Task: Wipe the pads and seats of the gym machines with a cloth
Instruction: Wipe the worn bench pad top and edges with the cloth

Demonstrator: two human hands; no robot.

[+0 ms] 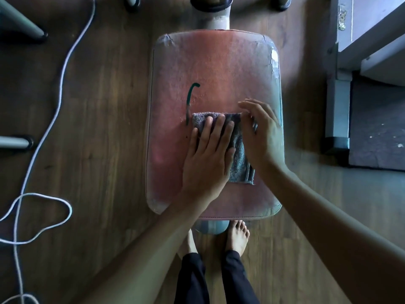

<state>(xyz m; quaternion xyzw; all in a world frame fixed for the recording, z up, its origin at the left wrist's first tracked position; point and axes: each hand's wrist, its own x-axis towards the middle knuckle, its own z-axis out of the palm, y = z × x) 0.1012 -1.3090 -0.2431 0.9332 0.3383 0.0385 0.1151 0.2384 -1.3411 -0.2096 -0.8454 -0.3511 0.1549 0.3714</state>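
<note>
While the person stands at its near end, the red pad carries a folded grey cloth just right of its middle. The left hand presses flat on the cloth's left half, fingers straight. The right hand lies over its right edge, fingers loosely extended, gripping nothing visible. 1 green mark meets the cloth's upper left corner.

A white cable loops over the wooden floor near a grey metal leg.
</note>
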